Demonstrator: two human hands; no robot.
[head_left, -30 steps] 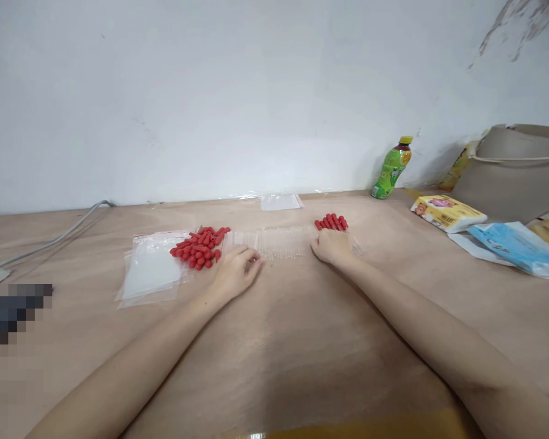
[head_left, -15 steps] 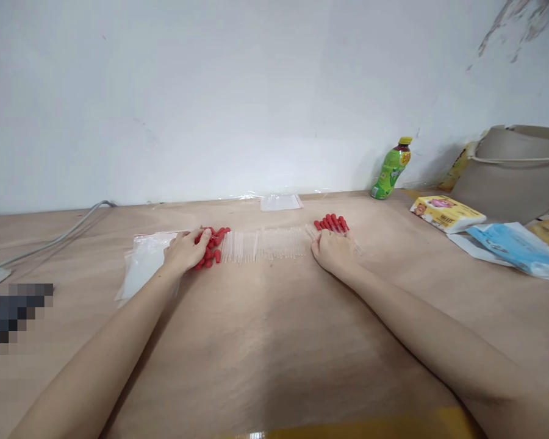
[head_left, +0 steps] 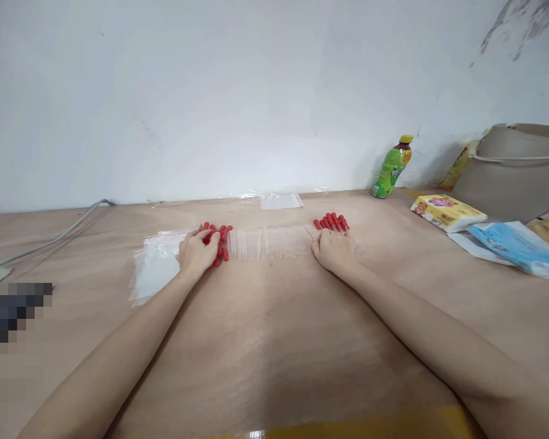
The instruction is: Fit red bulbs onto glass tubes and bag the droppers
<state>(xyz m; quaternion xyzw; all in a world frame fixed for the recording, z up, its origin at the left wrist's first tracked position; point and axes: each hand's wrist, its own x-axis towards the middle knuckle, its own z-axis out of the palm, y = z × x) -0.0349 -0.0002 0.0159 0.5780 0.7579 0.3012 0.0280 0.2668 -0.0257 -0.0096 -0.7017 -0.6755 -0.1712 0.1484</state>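
My left hand [head_left: 196,253] rests over a pile of red rubber bulbs [head_left: 225,234], its thumb and fingers curved round some of them. To its right, a row of thin clear tubes [head_left: 265,242] lies side by side on the table. At the row's right end is my right hand [head_left: 333,249], fingers curled and closed, with a slanted clear tube showing by its fingertips. What the right fingers hold is hidden. Just beyond that hand lie several droppers with red bulbs [head_left: 332,221] on clear stems. Clear zip bags [head_left: 158,271] lie beside and partly under my left hand.
A small zip bag [head_left: 282,201] lies near the wall. At the right stand a green drink bottle [head_left: 392,167] and a grey bin [head_left: 516,174], with a yellow tissue pack [head_left: 448,212] and a blue packet [head_left: 521,247] in front. A grey cable [head_left: 68,230] runs along the left.
My left hand has shifted to the right, and the red bulbs and zip bags have slid right too. The tube row's left end has also moved right. My right hand has stayed in place.
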